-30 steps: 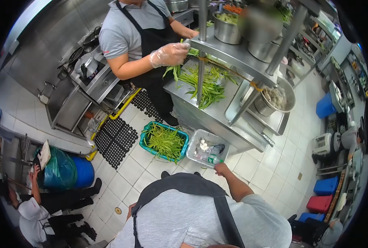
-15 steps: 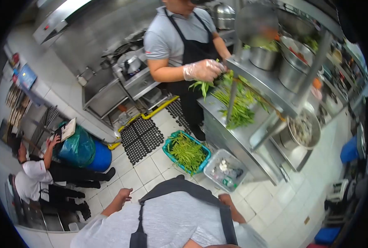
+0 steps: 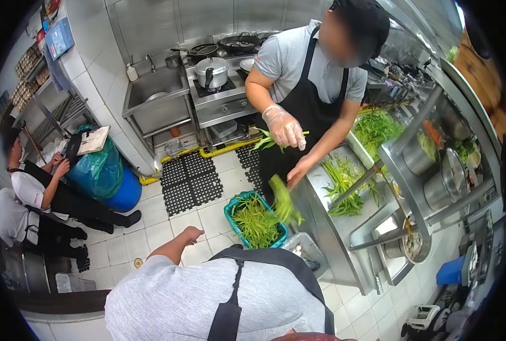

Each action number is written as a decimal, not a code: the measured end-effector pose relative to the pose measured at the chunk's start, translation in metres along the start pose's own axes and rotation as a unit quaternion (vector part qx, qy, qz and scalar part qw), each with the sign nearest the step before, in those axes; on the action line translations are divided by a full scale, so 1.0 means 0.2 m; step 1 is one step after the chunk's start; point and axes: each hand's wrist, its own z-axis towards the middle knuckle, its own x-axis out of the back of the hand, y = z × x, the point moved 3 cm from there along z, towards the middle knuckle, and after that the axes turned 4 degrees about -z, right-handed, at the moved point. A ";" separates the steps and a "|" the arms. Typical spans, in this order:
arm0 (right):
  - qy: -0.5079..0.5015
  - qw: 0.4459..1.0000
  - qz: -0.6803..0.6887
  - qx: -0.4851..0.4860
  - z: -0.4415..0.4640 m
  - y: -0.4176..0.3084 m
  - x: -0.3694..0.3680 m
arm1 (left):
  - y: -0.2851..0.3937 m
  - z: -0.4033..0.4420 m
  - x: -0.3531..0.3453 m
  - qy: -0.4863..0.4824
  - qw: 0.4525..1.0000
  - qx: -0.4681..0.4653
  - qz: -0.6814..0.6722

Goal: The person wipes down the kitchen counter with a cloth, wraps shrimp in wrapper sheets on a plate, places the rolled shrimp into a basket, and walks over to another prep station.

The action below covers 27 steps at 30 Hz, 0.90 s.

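My left hand [image 3: 192, 235] hangs out over the floor tiles with its fingers loosely bent and nothing visible in it. It is left of a turquoise crate [image 3: 228, 211] heaped with long green stems [image 3: 254, 220], without touching it. My right hand is hidden behind my body. Across from me, a co-worker's gloved hand [image 3: 285, 129] grips a few green stalks. Below that person's bare hand [image 3: 302, 170], a motion-blurred bunch of leafy greens [image 3: 286, 199] is in the air beside the crate.
A grey bin [image 3: 307, 245] stands right of the crate, against the steel counter [image 3: 321, 227]. More greens [image 3: 344, 184] lie on the counter. Black mats [image 3: 190, 182] cover part of the floor. Two people stand at left by a blue barrel [image 3: 125, 196].
My view has shifted, and my right hand has gone out of sight. The co-worker has leaned forward, and a bunch of greens has come down from the counter side towards the crate.
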 end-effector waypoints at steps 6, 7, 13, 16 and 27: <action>0.015 0.978 0.189 -0.092 0.25 -0.08 0.26 | 0.03 0.41 -0.06 -0.011 0.997 -0.048 0.057; -0.033 0.993 0.101 -0.049 0.28 -0.10 0.29 | 0.04 0.43 -0.05 -0.011 0.998 -0.048 0.047; 0.020 0.793 0.596 -0.128 0.41 -0.09 0.28 | -0.12 0.58 -0.01 -0.083 0.977 -0.147 0.132; -0.017 0.878 0.475 0.065 0.55 -0.11 0.41 | -0.17 0.49 0.05 -0.123 0.961 -0.213 0.126; 0.004 0.845 0.474 -0.247 0.22 -0.50 0.65 | -0.02 0.46 0.00 -0.168 0.833 -0.289 0.442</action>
